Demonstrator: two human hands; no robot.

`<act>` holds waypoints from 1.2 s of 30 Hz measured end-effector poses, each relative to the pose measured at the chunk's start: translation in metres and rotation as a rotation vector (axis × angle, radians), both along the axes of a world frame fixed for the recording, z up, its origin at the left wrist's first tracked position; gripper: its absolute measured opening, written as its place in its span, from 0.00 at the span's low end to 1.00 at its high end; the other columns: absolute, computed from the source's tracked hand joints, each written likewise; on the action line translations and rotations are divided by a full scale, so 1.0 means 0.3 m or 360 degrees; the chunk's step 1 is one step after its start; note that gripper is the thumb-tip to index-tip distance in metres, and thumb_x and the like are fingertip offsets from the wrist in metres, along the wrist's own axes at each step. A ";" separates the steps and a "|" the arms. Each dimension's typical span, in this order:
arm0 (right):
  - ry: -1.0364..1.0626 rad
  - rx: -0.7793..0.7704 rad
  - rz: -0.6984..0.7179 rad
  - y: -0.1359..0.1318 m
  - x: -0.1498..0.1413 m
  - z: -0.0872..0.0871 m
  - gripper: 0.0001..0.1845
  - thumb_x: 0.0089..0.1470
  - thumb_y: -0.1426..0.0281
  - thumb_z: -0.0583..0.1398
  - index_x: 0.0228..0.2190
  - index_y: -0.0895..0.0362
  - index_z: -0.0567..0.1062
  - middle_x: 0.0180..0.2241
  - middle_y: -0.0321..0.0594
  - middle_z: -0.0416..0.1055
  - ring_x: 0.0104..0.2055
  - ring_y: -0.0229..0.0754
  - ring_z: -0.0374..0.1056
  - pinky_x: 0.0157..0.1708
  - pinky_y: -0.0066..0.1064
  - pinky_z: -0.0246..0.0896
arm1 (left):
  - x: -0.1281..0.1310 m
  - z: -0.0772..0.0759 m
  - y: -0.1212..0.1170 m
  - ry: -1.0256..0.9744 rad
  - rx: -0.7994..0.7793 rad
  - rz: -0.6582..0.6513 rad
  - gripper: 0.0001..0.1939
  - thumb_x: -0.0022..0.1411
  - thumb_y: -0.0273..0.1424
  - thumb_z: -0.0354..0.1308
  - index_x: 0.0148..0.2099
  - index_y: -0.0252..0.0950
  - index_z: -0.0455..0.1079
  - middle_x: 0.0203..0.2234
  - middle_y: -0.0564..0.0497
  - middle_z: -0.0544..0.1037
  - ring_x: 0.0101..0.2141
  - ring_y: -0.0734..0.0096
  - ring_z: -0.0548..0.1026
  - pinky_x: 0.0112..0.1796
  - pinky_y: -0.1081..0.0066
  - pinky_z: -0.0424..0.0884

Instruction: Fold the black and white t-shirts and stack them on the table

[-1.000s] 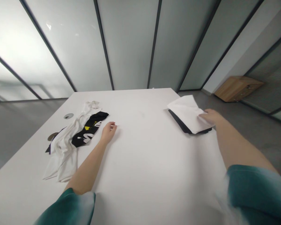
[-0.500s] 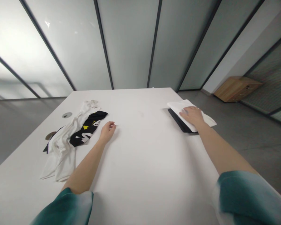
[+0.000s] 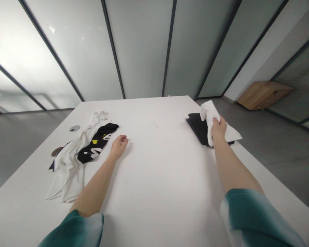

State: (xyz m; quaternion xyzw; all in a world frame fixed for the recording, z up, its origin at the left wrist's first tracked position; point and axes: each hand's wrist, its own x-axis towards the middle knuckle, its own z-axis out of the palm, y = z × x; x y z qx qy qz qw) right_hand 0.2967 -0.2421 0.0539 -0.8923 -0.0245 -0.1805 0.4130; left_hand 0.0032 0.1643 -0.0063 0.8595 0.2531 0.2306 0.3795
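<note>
At two o'clock on the flat white counter [image 3: 154, 185], the right hand [image 3: 218, 129] pinches a bunched white cloth [image 3: 208, 110] over a folded black cloth [image 3: 197, 126], and a hard tug could drag both off, while the half-curled left hand [image 3: 118, 146] at ten o'clock looks empty.

black cloth [image 3: 199, 125] is partly covered by white cloth [image 3: 208, 109] | dark fabric [image 3: 52, 166] is partly hidden under white garment [image 3: 69, 159] | teal sleeves [image 3: 73, 229] are cut off below
</note>
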 end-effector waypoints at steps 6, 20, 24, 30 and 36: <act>-0.0252 -0.0215 -0.0312 0.026 -0.010 -0.008 0.33 0.64 0.67 0.38 0.67 0.66 0.49 0.67 0.61 0.52 0.68 0.57 0.49 0.63 0.45 0.48 | 0.002 -0.001 -0.003 0.0000 -0.0010 0.0036 0.14 0.57 0.40 0.54 0.43 0.39 0.72 0.38 0.46 0.80 0.38 0.61 0.77 0.39 0.65 0.74; 0.0351 -0.1177 0.0171 0.070 0.049 0.011 0.27 0.58 0.66 0.50 0.54 0.64 0.71 0.50 0.61 0.73 0.53 0.61 0.68 0.51 0.50 0.62 | 0.000 -0.006 0.002 0.0018 0.0012 -0.0022 0.15 0.58 0.39 0.53 0.43 0.37 0.71 0.37 0.45 0.80 0.40 0.61 0.77 0.40 0.64 0.73; 0.0401 -0.1150 0.0209 0.049 0.076 0.035 0.27 0.60 0.60 0.51 0.53 0.63 0.74 0.51 0.59 0.74 0.54 0.61 0.68 0.52 0.46 0.62 | 0.000 -0.004 0.004 0.0038 0.0022 -0.0026 0.15 0.58 0.39 0.54 0.43 0.37 0.72 0.37 0.45 0.80 0.40 0.60 0.78 0.41 0.64 0.73; 0.0344 -0.1175 0.0353 -0.016 0.072 0.019 0.35 0.60 0.47 0.50 0.58 0.56 0.70 0.60 0.56 0.65 0.61 0.65 0.61 0.58 0.57 0.54 | 0.003 -0.003 0.002 0.0049 0.0043 -0.0041 0.15 0.58 0.39 0.53 0.43 0.37 0.72 0.37 0.45 0.80 0.40 0.60 0.78 0.41 0.64 0.73; 0.0383 -0.1194 0.0168 -0.005 0.027 -0.037 0.50 0.53 0.38 0.51 0.65 0.59 0.60 0.67 0.64 0.49 0.67 0.78 0.44 0.59 0.71 0.38 | 0.003 0.000 -0.002 0.0058 0.0058 -0.0022 0.15 0.58 0.39 0.53 0.43 0.37 0.72 0.37 0.45 0.80 0.40 0.60 0.78 0.42 0.64 0.73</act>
